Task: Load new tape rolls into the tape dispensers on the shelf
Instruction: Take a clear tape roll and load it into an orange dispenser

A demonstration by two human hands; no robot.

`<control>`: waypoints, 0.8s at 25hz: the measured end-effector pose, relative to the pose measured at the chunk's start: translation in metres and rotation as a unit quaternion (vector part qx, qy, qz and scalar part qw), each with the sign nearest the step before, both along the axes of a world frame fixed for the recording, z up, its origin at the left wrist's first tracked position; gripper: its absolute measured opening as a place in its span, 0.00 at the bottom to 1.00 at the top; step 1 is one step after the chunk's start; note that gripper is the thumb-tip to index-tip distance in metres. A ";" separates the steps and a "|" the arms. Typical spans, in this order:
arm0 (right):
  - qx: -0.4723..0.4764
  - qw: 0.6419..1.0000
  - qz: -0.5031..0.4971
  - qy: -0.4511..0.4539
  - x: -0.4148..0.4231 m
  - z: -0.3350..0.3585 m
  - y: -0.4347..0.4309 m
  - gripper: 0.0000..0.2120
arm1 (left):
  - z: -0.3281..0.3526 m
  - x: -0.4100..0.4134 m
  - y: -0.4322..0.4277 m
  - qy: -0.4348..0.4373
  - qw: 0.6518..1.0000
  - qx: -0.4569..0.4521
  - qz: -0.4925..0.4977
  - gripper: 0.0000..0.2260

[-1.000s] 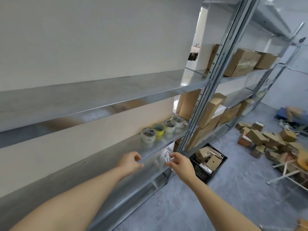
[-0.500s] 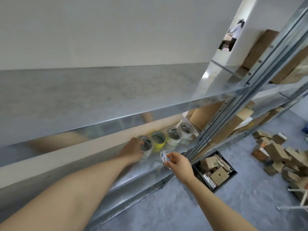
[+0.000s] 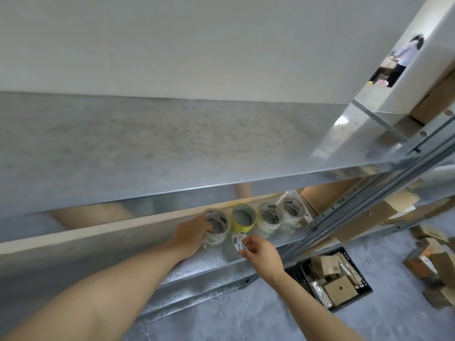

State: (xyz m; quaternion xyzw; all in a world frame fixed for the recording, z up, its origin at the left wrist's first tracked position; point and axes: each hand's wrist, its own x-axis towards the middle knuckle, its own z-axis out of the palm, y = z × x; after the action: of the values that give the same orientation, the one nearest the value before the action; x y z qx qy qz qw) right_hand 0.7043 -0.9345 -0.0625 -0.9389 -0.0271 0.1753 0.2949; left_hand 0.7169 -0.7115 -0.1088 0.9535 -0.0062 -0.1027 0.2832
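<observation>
Left hand: fingers curled over the rim and into the core of the left roll, gripping it. The roll is clear and stands on edge on the lower shelf, core facing out.

Right hand: thumb and fingertips pinch a small white label with blue print. It is held up just in front of the shelf edge, below the yellow roll. Print is too small to read.

Count:
- Tape rolls: four, in one row on the lower shelf, close side by side. Three are clear and one is yellow. From the left: the left roll, the yellow roll, the third roll, the fourth roll.
- Shelves in view: two, the upper shelf bare metal.
- Crate: one, black, on the floor at right, holding cardboard boxes. Their number is unclear.
- Loose boxes on the floor at far right: several
</observation>
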 end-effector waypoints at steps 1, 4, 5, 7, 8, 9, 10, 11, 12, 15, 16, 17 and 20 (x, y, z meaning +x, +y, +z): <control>-0.009 1.000 0.022 -0.005 0.002 -0.001 0.004 0.10 | 0.002 -0.004 0.006 0.005 1.000 -0.009 0.016 0.14; -0.076 0.990 0.113 -0.030 0.007 -0.007 0.023 0.03 | 0.005 -0.025 0.030 0.004 0.997 -0.034 0.076 0.13; -0.106 0.983 0.147 -0.042 0.009 -0.010 0.030 0.04 | 0.007 -0.034 0.041 0.002 0.995 -0.029 0.100 0.14; -0.159 0.962 0.212 -0.072 0.010 -0.017 0.043 0.09 | 0.011 -0.057 0.067 0.014 0.987 -0.018 0.160 0.13; -0.182 0.950 0.237 -0.088 0.011 -0.021 0.047 0.10 | 0.014 -0.070 0.081 0.018 0.984 -0.007 0.180 0.13; -0.202 0.939 0.260 -0.099 0.011 -0.026 0.052 0.08 | 0.019 -0.086 0.095 0.015 0.981 0.006 0.195 0.13; -0.222 0.930 0.275 -0.100 0.013 -0.031 0.056 0.06 | 0.024 -0.102 0.107 0.009 0.978 0.014 0.208 0.13; -0.239 0.924 0.284 -0.097 0.014 -0.036 0.058 0.05 | 0.028 -0.116 0.119 0.002 0.973 0.016 0.228 0.12; -0.251 0.918 0.291 -0.092 0.016 -0.039 0.061 0.05 | 0.033 -0.131 0.130 0.002 0.967 0.022 0.254 0.12; -0.255 0.914 0.305 -0.079 0.019 -0.043 0.065 0.09 | 0.047 -0.173 0.155 0.015 0.943 0.063 0.325 0.13; -0.259 0.912 0.307 -0.081 0.021 -0.043 0.065 0.11 | 0.053 -0.186 0.160 0.016 0.935 0.065 0.348 0.14; -0.263 0.909 0.311 -0.086 0.023 -0.041 0.067 0.12 | 0.059 -0.199 0.164 0.010 0.926 0.063 0.372 0.14; -0.266 0.892 0.349 -0.110 0.022 -0.028 0.079 0.08 | 0.082 -0.238 0.166 -0.014 0.897 0.066 0.437 0.14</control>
State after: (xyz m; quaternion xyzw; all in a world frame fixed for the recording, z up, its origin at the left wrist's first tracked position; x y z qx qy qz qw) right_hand 0.7259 -0.8555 -0.0910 -0.9258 -0.3373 0.1632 -0.0505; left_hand 0.4789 -0.5450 -0.0271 0.8780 0.4143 0.0443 0.2356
